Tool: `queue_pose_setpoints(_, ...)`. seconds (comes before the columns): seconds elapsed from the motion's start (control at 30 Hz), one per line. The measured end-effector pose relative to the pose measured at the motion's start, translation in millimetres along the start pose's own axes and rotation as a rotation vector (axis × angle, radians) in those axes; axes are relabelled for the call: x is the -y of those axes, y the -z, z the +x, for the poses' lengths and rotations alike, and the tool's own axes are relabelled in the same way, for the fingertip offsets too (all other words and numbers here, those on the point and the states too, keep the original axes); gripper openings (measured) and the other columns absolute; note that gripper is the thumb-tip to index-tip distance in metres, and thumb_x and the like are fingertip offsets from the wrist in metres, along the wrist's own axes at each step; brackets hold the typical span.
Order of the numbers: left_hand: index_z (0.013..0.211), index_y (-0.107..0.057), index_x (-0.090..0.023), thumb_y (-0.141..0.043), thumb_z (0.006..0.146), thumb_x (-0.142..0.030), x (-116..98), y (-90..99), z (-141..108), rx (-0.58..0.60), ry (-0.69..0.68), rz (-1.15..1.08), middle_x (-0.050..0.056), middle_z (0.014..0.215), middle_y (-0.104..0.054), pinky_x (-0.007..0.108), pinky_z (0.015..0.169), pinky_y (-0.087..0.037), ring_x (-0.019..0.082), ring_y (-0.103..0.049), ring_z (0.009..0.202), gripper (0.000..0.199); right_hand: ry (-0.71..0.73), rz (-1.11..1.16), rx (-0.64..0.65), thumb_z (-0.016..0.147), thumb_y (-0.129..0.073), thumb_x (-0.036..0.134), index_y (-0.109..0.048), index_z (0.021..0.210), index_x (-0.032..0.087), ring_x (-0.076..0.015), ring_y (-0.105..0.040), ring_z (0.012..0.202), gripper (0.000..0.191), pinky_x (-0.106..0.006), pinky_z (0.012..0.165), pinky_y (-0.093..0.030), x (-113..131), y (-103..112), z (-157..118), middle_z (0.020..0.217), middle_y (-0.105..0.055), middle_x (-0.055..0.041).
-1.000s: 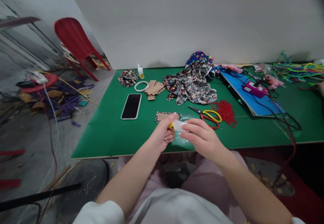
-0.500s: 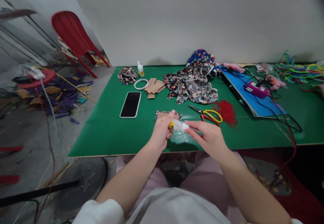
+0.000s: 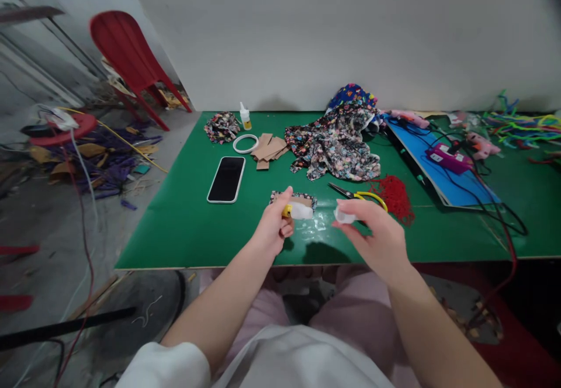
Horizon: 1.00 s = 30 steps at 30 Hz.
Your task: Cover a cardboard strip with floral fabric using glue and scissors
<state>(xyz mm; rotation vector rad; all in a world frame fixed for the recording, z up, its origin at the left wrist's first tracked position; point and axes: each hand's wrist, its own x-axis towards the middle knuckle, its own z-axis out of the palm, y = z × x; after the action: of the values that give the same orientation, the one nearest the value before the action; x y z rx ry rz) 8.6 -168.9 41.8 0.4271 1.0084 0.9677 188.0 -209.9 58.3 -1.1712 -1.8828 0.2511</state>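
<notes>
My left hand (image 3: 277, 218) is closed around a small glue bottle (image 3: 301, 210) with a yellow label, tipped on its side and pointing right. Between thumb and fingers, my right hand (image 3: 372, 227) pinches a whitish bottle cap (image 3: 344, 215), apart from the bottle. Beneath the bottle a cardboard piece edged with patterned cloth (image 3: 309, 200) lies on the green table (image 3: 184, 236), partly hidden. Just beyond my right hand are scissors (image 3: 346, 191) with a yellow handle, partly covered by the hand, and a heap of red thread (image 3: 394, 198).
A phone (image 3: 227, 180), a white ring (image 3: 245, 144), cardboard strips (image 3: 268, 151), a second glue bottle (image 3: 245, 118) and floral cloth (image 3: 337, 142) lie further back. To the right are a purple power strip (image 3: 451, 157), a blue folder (image 3: 429, 166) and cables.
The cap has come off the bottle. My right hand has moved right with it, while my left hand has shifted slightly left with the bottle.
</notes>
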Motion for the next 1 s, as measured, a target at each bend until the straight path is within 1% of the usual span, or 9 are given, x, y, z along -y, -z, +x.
queue_pose_setpoints(0.07,0.054,-0.035,-0.019,-0.063,0.067,-0.052,-2.5,3.7,0.0,0.068,0.031,-0.058,-0.011,0.03,-0.023,0.015,0.027,-0.012,0.002,-0.02,0.024,0.046,-0.148,0.202,-0.02,0.071,-0.066,0.019,-0.054,0.097,0.025,-0.0162,-0.06,0.093,0.03,-0.031,0.081,-0.049,-2.0,0.1,-2.0,0.1,-0.064,-0.0029)
queue_pose_setpoints(0.13,0.05,-0.033,-0.018,-0.062,0.069,-0.053,-3.5,6.0,-1.3,0.127,0.067,-0.105,-0.011,0.028,-0.023,0.015,0.027,-0.013,0.002,-0.021,0.024,0.049,-0.238,0.381,-0.03,0.069,-0.068,0.019,-0.054,0.095,0.025,-0.0173,-0.06,0.094,0.03,-0.033,0.081,-0.049,-3.3,-4.7,-4.5,0.098,-0.064,-0.0024)
queue_pose_setpoints(0.23,0.049,-0.034,-0.018,-0.06,0.07,-0.054,-2.9,8.0,-4.0,0.207,0.109,-0.142,-0.01,0.028,-0.022,0.015,0.027,-0.013,0.002,-0.021,0.023,0.05,-0.248,0.549,-0.025,0.066,-0.07,0.017,-0.055,0.101,0.026,-0.0179,-0.06,0.095,0.039,-0.035,0.085,-0.047,-2.6,-14.7,-7.8,0.099,-0.065,-0.002)
queue_pose_setpoints(0.33,0.052,-0.037,-0.017,-0.059,0.07,-0.056,-3.9,9.9,-5.9,0.266,0.097,-0.121,-0.011,0.029,-0.022,0.015,0.026,-0.013,0.002,-0.02,0.023,0.048,-0.217,0.602,0.019,0.067,-0.069,0.015,-0.052,0.114,0.032,-0.0173,-0.059,0.097,0.052,-0.036,0.089,-0.044,1.0,-19.3,-8.3,0.101,-0.065,-0.0003)
queue_pose_setpoints(0.4,0.054,-0.04,-0.017,-0.058,0.071,-0.057,-7.7,11.6,-5.8,0.242,0.041,-0.05,-0.011,0.03,-0.022,0.014,0.027,-0.012,0.001,-0.019,0.024,0.047,-0.188,0.579,0.051,0.069,-0.069,0.015,-0.053,0.115,0.035,-0.017,-0.056,0.099,0.052,-0.036,0.09,-0.042,3.0,-19.1,-7.4,0.101,-0.065,0.0011)
queue_pose_setpoints(0.5,0.057,-0.048,-0.014,-0.059,0.07,-0.056,-18.8,15.6,-2.4,0.151,-0.126,0.168,-0.009,0.035,-0.032,0.015,0.029,-0.011,0.0,-0.02,0.027,0.045,-0.173,0.525,0.092,0.069,-0.068,0.017,-0.057,0.111,0.036,-0.0166,-0.053,0.099,0.047,-0.035,0.087,-0.043,1.1,-18.8,-6.8,0.1,-0.065,0.0016)
queue_pose_setpoints(0.63,0.059,-0.051,-0.013,-0.064,0.068,-0.05,-37.2,24.1,8.4,0.066,-0.301,0.442,-0.005,0.045,-0.041,0.015,0.032,-0.013,0.0,-0.025,0.034,0.041,-0.254,0.5,0.112,0.069,-0.069,0.023,-0.061,0.107,0.033,-0.0165,-0.053,0.093,0.041,-0.034,0.083,-0.044,-14.7,-26.0,-9.3,0.097,-0.064,-0.0007)
queue_pose_setpoints(0.83,0.06,-0.051,-0.014,-0.066,0.067,-0.046,-49.0,35.3,25.1,0.006,-0.346,0.519,-0.006,0.049,-0.039,0.016,0.034,-0.013,0.0,-0.024,0.037,0.036,-0.493,0.595,0.106,0.065,-0.071,0.029,-0.064,0.104,0.027,-0.0185,-0.058,0.09,0.039,-0.034,0.079,-0.046,-45.7,-44.0,-13.8,0.1,-0.065,-0.0038)
queue_pose_setpoints(1.0,0.069,-0.055,-0.014,-0.071,0.064,-0.041,-50.4,33.6,26.4,0.004,-0.33,0.462,-0.008,0.051,-0.04,0.016,0.034,-0.012,-0.001,-0.023,0.035,0.032,-0.684,0.772,0.074,0.062,-0.072,0.029,-0.064,0.101,0.025,-0.019,-0.061,0.09,0.04,-0.033,0.078,-0.048,-57.5,-53.5,-15.7,0.099,-0.067,-0.0042)
